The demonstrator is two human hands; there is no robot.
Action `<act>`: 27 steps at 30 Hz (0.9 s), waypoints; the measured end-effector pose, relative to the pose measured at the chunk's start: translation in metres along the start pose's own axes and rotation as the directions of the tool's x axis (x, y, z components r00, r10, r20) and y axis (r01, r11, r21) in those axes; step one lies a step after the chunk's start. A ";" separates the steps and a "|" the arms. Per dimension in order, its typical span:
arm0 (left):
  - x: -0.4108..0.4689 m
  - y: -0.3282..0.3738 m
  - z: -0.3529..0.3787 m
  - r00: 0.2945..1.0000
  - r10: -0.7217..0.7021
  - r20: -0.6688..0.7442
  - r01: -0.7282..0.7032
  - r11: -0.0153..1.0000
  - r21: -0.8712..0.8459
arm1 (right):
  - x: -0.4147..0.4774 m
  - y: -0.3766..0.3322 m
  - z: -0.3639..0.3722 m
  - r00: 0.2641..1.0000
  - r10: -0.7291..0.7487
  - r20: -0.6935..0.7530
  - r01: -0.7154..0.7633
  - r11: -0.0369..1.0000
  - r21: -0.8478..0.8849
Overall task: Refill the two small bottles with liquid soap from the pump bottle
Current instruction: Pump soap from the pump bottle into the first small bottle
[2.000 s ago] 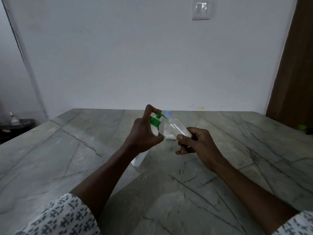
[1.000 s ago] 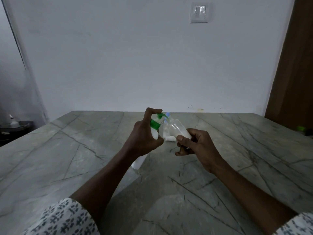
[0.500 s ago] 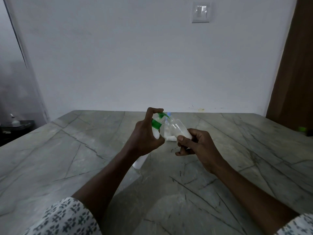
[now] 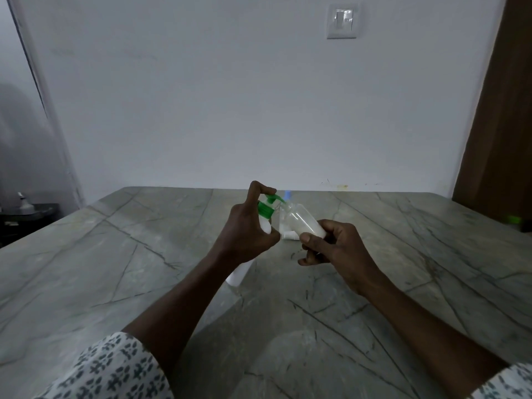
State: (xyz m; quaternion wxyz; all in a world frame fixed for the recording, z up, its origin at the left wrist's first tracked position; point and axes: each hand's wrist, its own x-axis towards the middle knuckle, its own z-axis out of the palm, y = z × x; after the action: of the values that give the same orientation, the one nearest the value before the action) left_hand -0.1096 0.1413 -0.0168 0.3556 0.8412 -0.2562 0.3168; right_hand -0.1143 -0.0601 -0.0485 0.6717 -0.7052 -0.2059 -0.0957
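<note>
My left hand grips the white pump bottle around its neck, tilted, with the forefinger curled over its green pump head. My right hand holds a small clear bottle by its base, tilted so its mouth meets the green nozzle. White liquid lies in the lower part of that bottle. Behind it on the table stands a second small bottle with a blue top, mostly hidden. A small white cap lies beside it.
The grey marble table runs back to a white wall with a light switch. A brown door stands at the right. A dark shelf with a small item sits off the table's left.
Both hands keep their hold on the bottles and stay in about the same place. My forefinger remains on the pump head; the view shifts only slightly.
</note>
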 end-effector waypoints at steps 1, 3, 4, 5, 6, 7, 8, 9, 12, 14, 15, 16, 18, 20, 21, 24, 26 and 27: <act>0.000 0.000 0.000 1.000 -0.001 0.007 0.001 1.000 -0.005 | 0.000 -0.001 0.000 1.000 0.000 -0.005 0.000 1.000 0.001; -0.001 0.000 0.000 1.000 0.000 0.018 0.000 1.000 -0.009 | 0.001 -0.001 0.001 1.000 -0.001 -0.012 0.001 1.000 0.005; -0.001 -0.001 0.000 1.000 0.002 0.022 -0.002 1.000 -0.008 | 0.000 -0.001 0.001 1.000 0.003 -0.012 -0.003 1.000 0.005; -0.001 -0.001 -0.001 1.000 0.006 0.024 -0.006 1.000 -0.008 | 0.000 -0.001 0.002 1.000 0.008 -0.013 -0.008 1.000 0.006; -0.001 -0.002 -0.001 1.000 0.009 0.025 -0.009 1.000 -0.009 | 0.000 -0.001 0.002 1.000 0.014 -0.013 -0.013 1.000 0.007; -0.001 -0.002 -0.001 1.000 0.012 0.025 -0.012 1.000 -0.009 | 0.000 -0.001 0.002 1.000 0.016 -0.014 -0.016 1.000 0.006; -0.001 -0.002 -0.001 1.000 0.015 0.026 -0.015 1.000 -0.008 | 0.000 -0.001 0.002 1.000 0.018 -0.015 -0.018 1.000 0.004; 0.000 -0.002 -0.001 1.000 0.019 0.024 -0.018 1.000 -0.006 | 0.000 -0.001 0.002 1.000 0.019 -0.017 -0.019 1.000 0.004; 0.000 -0.001 -0.001 1.000 0.014 0.010 -0.014 1.000 -0.011 | 0.000 0.000 0.001 1.000 0.017 -0.015 -0.018 1.000 -0.006; 0.000 -0.002 -0.001 1.000 -0.002 -0.002 0.001 1.000 -0.018 | 0.000 0.000 0.001 1.000 0.014 -0.010 -0.014 1.000 -0.021; 0.000 -0.003 -0.001 1.000 -0.007 -0.007 0.007 1.000 -0.021 | 0.000 0.001 0.002 1.000 0.012 -0.009 -0.012 1.000 -0.022; 0.000 -0.003 -0.001 1.000 -0.011 -0.011 0.011 1.000 -0.019 | 0.000 0.001 0.001 1.000 0.011 -0.008 -0.011 1.000 -0.021; 0.001 -0.003 -0.001 1.000 -0.013 -0.008 0.013 1.000 -0.012 | 0.000 0.001 0.002 1.000 0.013 -0.008 -0.014 1.000 -0.019; 0.002 -0.003 0.001 1.000 -0.016 0.007 0.016 1.000 -0.013 | 0.000 0.001 0.002 1.000 0.017 -0.013 -0.018 1.000 -0.010; 0.002 -0.003 0.001 1.000 -0.014 0.016 0.014 1.000 -0.012 | 0.000 0.001 0.001 1.000 0.018 -0.017 -0.018 1.000 -0.007; 0.001 -0.003 0.002 1.000 0.004 0.024 -0.004 1.000 -0.003 | 0.000 0.001 0.001 1.000 0.013 -0.023 -0.013 1.000 0.001; 0.001 -0.004 0.002 1.000 0.006 0.022 -0.006 1.000 -0.006 | 0.001 0.001 0.002 1.000 0.012 -0.019 -0.012 1.000 0.009; 0.001 -0.005 0.001 1.000 0.007 0.020 -0.006 1.000 -0.007 | 0.001 0.001 0.002 1.000 0.013 -0.018 -0.013 1.000 0.012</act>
State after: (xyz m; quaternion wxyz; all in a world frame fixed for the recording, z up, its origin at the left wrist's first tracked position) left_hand -0.1056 0.1430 -0.0188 0.3550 0.8422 -0.2635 0.3087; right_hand -0.1134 -0.0579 -0.0488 0.6783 -0.7016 -0.1957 -0.0966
